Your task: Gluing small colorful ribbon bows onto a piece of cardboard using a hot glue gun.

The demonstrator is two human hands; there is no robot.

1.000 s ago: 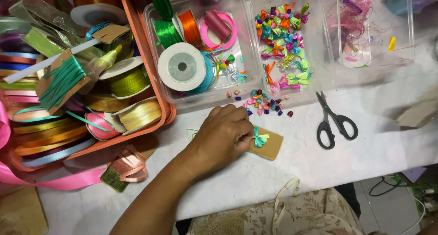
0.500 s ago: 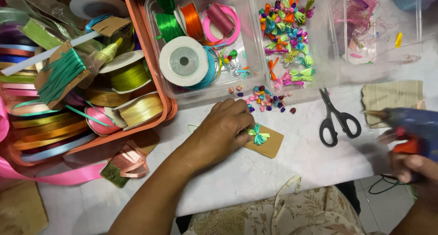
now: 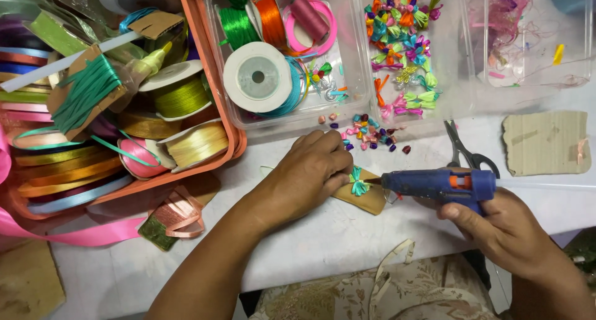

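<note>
**A:** What are the person's two hands doing?

**B:** The left hand (image 3: 313,171) rests knuckles up on the white surface (image 3: 323,233), fingers curled down to pin a small tan card (image 3: 366,199). A little green ribbon bow (image 3: 358,182) sits on that card, right at the fingertips. The right hand (image 3: 503,230) is clenched around the grip of a blue glue gun (image 3: 437,184) with an orange trigger. The gun lies level, and its nozzle touches the bow.

**A:** Where does the card lie?

**B:** Near the front edge of the surface, between the two hands. Just behind it is a loose scatter of coloured beads (image 3: 369,134).

**A:** What else is around?

**B:** Black scissors (image 3: 462,151) lie closed behind the glue gun, partly hidden by it. Further right is a torn piece of cardboard (image 3: 545,142). Along the back stand clear plastic boxes: one (image 3: 357,65) holds ribbon spools, including a large white spool (image 3: 259,76), and the next (image 3: 462,78) holds many small coloured bows. At the left, an orange basket (image 3: 214,78) is crammed with ribbon rolls in gold, green and pink. In front of it lies a loose coil of peach ribbon (image 3: 180,214), and a long pink ribbon (image 3: 81,236) trails across the surface.
</note>
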